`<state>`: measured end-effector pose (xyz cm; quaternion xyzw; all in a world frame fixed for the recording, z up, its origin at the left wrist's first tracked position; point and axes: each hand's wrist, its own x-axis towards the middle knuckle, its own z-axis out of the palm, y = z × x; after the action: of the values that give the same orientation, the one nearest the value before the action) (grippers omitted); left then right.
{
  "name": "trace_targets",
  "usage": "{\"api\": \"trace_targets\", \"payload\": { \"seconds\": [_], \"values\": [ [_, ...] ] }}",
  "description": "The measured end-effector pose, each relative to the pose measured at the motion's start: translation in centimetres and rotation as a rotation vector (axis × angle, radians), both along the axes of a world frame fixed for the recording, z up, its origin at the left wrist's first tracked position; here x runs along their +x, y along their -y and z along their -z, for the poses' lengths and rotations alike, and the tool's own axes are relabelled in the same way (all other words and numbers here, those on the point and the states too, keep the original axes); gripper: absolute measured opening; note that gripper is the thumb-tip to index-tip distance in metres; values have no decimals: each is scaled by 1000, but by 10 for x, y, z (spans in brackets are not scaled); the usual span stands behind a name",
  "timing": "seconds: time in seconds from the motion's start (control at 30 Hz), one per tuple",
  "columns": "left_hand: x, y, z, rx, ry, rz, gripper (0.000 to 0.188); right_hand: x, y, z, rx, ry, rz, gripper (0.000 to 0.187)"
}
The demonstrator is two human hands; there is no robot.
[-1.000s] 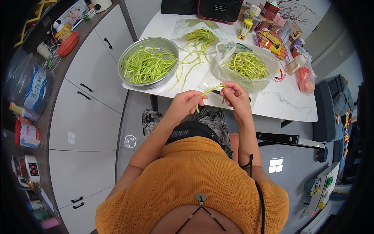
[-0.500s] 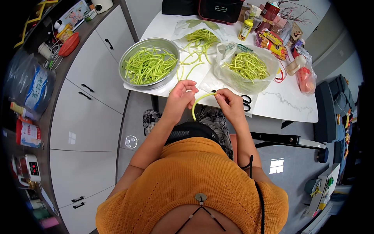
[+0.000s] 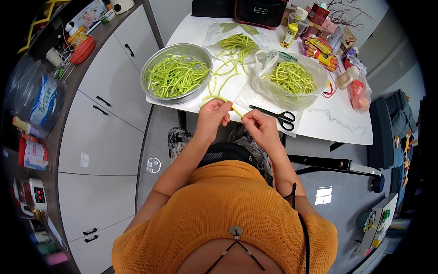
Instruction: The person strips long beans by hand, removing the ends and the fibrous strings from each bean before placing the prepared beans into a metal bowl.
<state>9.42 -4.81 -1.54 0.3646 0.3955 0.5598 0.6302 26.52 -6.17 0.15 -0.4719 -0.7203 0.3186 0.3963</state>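
Note:
A long thin green vegetable stem stretches between my hands at the table's front edge. My left hand is closed around it, and one end pokes out above those fingers. My right hand pinches its lower end between thumb and fingertips. Ahead on the left stands a round metal pan full of short green stem pieces. To the right, a clear plastic bag holds more stems. Loose long stems spill from another bag at the back. Black-handled scissors lie beside my right hand.
The white table also carries a yellow bottle, snack packets, a jar and a dark box at the back. White cabinets line the left side. A black metal bar runs at the right.
My left hand has closed on the stem, which before hung only from my right hand. My right hand has moved down and left, uncovering more of the scissors.

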Motion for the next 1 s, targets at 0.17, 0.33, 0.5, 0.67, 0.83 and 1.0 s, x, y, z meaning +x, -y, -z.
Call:
{"api": "trace_targets", "payload": {
  "seconds": [0.17,0.33,0.5,0.67,0.83,1.0],
  "values": [
    [1,-1,2,38,-167,-3,18,-2,3,-9,132,201,-40,12],
    [1,-3,11,250,-488,2,21,1,1,-9,331,290,-67,11],
    [2,5,1,405,-705,127,23,13,-11,-15,331,264,57,10],
    [3,11,-9,220,-465,394,23,16,-12,-15,198,172,46,10],
    [4,12,-13,211,-400,467,23,16,-12,-11,122,53,41,10],
    [4,8,-15,195,-369,394,22,18,-17,-9,57,-33,84,10]
  ]
}}
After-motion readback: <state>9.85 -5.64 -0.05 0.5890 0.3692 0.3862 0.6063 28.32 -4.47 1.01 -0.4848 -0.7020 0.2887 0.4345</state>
